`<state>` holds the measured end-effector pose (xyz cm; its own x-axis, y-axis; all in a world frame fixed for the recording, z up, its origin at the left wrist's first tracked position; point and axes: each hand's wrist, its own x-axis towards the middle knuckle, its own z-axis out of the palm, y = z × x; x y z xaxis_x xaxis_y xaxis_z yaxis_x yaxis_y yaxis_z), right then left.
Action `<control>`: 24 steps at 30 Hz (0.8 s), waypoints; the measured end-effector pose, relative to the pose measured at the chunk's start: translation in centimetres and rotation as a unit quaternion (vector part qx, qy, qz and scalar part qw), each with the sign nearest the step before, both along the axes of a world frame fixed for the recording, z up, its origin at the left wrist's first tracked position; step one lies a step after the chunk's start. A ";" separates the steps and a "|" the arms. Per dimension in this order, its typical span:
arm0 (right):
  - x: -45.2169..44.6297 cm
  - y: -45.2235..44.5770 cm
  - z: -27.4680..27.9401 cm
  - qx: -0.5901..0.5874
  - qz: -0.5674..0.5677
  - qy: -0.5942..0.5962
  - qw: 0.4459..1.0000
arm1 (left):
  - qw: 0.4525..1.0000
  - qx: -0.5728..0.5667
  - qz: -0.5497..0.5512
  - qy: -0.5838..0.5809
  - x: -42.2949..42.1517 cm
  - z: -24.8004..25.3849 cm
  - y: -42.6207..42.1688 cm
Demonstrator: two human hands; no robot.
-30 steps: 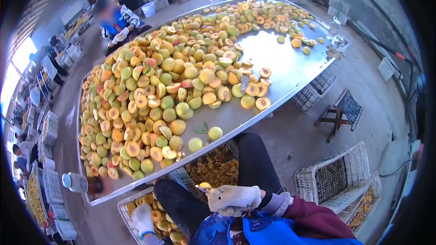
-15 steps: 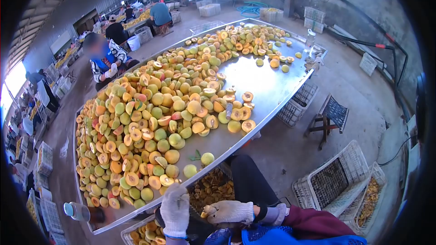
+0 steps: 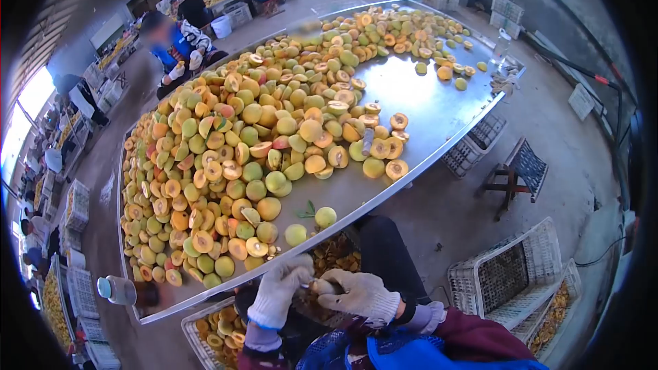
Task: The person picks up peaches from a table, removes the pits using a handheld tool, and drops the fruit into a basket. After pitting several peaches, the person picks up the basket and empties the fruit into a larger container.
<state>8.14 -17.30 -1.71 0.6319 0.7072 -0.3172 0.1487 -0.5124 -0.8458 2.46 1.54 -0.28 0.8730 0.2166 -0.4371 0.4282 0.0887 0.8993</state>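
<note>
A metal table (image 3: 442,145) bears a large heap of halved yellow-green fruit (image 3: 240,137). Below its near edge, over my lap, my left hand (image 3: 279,292) in a whitish glove has its fingers pinched together beside my right hand. What it holds is too small to name. My right hand (image 3: 358,294), gloved too, is closed around something small and mostly hidden by the fingers. Under the hands is a crate of dark brownish pieces (image 3: 336,255). A white crate of fruit halves (image 3: 223,332) stands at the lower left, partly behind my left arm.
A jar with a pale blue lid (image 3: 118,290) is at the table's near left corner. White crates (image 3: 507,274) and a folding stool (image 3: 519,170) stand on the floor at right. Across the table a person (image 3: 179,48) handles fruit; other people are farther back.
My left hand has come up from the crate at the lower left, past the table edge, to meet my right hand. The view has shifted. The fruit piece at my right fingertips is now mostly hidden.
</note>
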 end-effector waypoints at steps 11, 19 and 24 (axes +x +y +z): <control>2.3 -2.9 -4.0 0.177 -0.169 0.123 0.962 | 0.773 0.510 -0.376 -0.023 16.2 -10.3 0.9; 2.1 -1.2 -1.2 0.308 -0.215 0.217 0.901 | 0.914 0.364 -0.177 0.031 14.3 -9.0 2.0; 1.7 -1.6 -0.9 0.194 -0.145 0.206 0.948 | 0.947 -0.281 0.083 -0.131 9.4 -8.3 1.9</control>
<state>9.87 -18.89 -2.66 0.6975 0.6358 -0.3306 -0.3343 -0.1193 -0.9349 11.85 3.40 -8.62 0.9420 0.1575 -0.2965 0.1345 0.6321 0.7631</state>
